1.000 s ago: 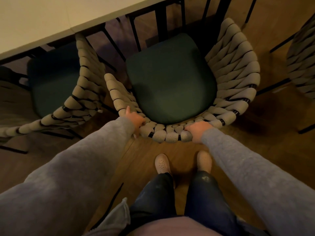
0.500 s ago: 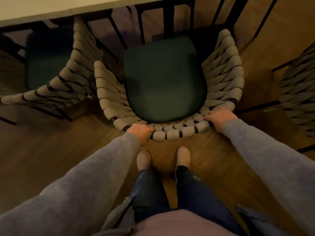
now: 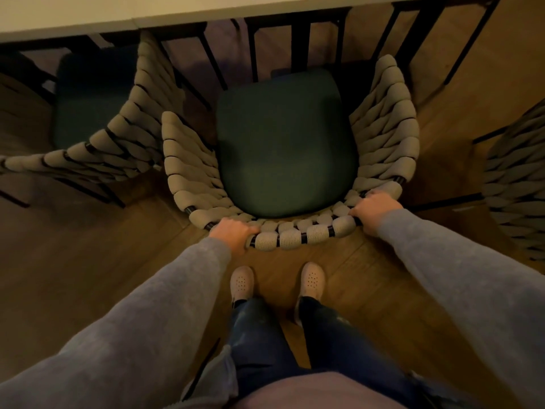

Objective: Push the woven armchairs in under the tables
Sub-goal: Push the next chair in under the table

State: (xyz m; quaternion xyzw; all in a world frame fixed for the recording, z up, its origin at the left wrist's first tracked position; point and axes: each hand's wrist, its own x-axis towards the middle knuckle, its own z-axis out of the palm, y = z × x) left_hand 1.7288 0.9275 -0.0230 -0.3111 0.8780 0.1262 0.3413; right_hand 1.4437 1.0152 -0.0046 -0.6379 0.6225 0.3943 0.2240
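Two hands hold the curved back rim of the middle woven armchair (image 3: 295,240). My left hand (image 3: 233,235) is at its near-left, fingers curled together over the top. My right hand (image 3: 377,209) is at its near-right corner, fingers wrapped round the rope. The chair faces the pale table (image 3: 177,10) along the far edge, with its green seat cushion (image 3: 283,149) uncovered on the near side. A second woven armchair (image 3: 118,143) sits just left, its arm reaching the table edge. A third woven armchair (image 3: 516,187) stands at right.

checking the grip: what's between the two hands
In the head view, only the woven back rim of the armchair spans from the left hand to the right hand, which both grip it.
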